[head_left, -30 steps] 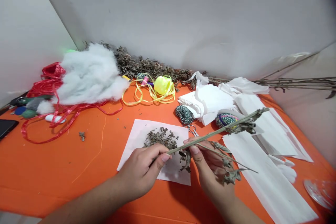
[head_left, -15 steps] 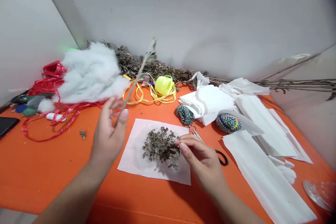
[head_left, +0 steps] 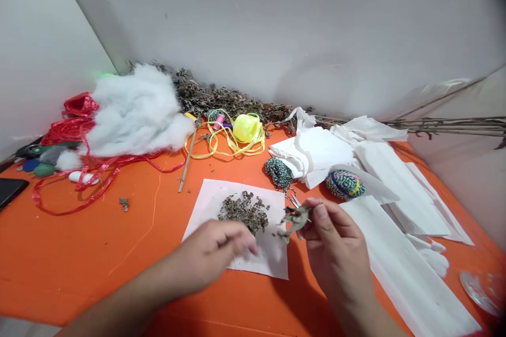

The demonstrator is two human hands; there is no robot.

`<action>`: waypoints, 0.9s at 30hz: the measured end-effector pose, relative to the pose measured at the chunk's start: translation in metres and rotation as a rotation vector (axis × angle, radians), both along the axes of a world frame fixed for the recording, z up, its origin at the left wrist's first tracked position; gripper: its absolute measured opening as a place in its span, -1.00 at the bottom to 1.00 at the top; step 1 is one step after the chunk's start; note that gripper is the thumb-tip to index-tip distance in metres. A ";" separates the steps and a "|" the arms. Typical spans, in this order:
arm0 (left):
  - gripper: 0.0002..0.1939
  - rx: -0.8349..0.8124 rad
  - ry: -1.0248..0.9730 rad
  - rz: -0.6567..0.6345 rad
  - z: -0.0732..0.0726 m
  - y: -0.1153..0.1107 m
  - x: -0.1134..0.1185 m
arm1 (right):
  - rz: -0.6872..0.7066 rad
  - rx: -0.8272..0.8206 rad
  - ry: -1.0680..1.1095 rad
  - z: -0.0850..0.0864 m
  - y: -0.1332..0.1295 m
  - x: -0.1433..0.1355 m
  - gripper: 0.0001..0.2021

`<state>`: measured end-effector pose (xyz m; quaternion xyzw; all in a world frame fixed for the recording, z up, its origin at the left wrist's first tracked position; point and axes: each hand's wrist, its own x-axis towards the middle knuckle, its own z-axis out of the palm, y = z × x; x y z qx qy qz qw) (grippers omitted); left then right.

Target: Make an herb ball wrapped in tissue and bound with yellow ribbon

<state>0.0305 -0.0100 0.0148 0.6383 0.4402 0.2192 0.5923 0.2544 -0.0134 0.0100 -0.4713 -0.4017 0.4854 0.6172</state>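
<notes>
Head view shows the right hand (head_left: 336,247) pinching a dried leaf sprig (head_left: 294,220) between thumb and fingers, the left hand (head_left: 221,253) loosely curled, its grip unclear, at seven o'clock of the crumbled leaves (head_left: 245,210).

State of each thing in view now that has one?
left hand, blurred, grip unclear
right hand, pinching dried leaves
paper sheet, spread flat
crumbled leaves, loose heap on paper sheet
stem, lying loose
yellow ribbon, partly unwound
red ribbon, partly in loose loops
patterned yarn ball, wound
white stuffing, fluffed heap
scissors, partly hidden, open or shut unclear
</notes>
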 end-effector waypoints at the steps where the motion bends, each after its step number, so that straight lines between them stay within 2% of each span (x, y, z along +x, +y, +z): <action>1: -0.57 0.083 0.009 0.210 0.001 0.008 -0.008 | -0.051 0.009 -0.006 0.002 0.001 0.001 -0.88; 3: -0.61 0.370 0.034 0.687 0.002 0.022 -0.024 | -0.100 0.034 -0.063 0.004 0.002 0.002 -0.87; 4: -0.48 0.573 0.088 0.898 0.003 0.027 -0.030 | -0.102 0.050 -0.124 0.005 0.001 0.003 -0.88; 5: -0.21 0.749 0.211 1.014 0.005 0.029 -0.034 | -0.097 0.075 -0.213 0.005 0.000 0.003 -0.88; 6: -0.07 0.838 0.313 1.048 0.006 0.029 -0.034 | -0.091 0.129 -0.323 0.006 -0.002 0.003 -0.87; 7: -0.16 0.846 0.316 1.042 0.007 0.026 -0.033 | -0.073 0.217 -0.449 0.006 -0.004 0.003 -0.84; 8: -0.38 0.832 0.225 0.988 0.008 0.022 -0.028 | -0.043 0.336 -0.583 0.007 -0.006 0.003 -0.77; 9: -0.61 0.735 0.115 0.818 0.008 0.015 -0.022 | -0.006 0.474 -0.718 0.008 -0.008 0.003 -0.69; 10: -0.71 0.539 0.022 0.594 0.008 0.009 -0.014 | 0.041 0.617 -0.851 0.008 -0.009 0.003 -0.63; 12: -0.54 0.076 -0.131 0.200 0.005 -0.004 0.002 | 0.140 0.866 -1.074 0.010 -0.011 0.004 -0.58; 13: -0.46 -0.072 -0.192 0.093 0.003 -0.009 0.009 | 0.178 0.947 -1.162 0.010 -0.011 0.004 -0.59; 14: -0.40 -0.160 -0.252 0.061 0.000 -0.013 0.014 | 0.201 1.003 -1.230 0.009 -0.011 0.004 -0.62; 16: -0.42 -0.264 -0.339 0.101 -0.004 -0.015 0.021 | 0.228 1.053 -1.313 0.007 -0.012 0.003 -0.66; 20: -0.61 -0.439 -0.457 0.309 -0.007 -0.011 0.021 | 0.260 1.060 -1.373 0.006 -0.014 -0.002 -0.68; 23: -0.64 -0.479 -0.531 0.439 -0.005 -0.005 0.016 | 0.325 1.067 -1.368 0.013 -0.010 0.002 -0.71; 25: -0.66 -0.440 -0.565 0.535 -0.003 0.001 0.012 | 0.281 0.992 -1.399 0.021 -0.004 0.013 -0.73; 27: -0.71 -0.373 -0.591 0.644 -0.001 0.008 0.006 | 0.191 0.766 -1.518 0.027 0.001 0.030 -0.85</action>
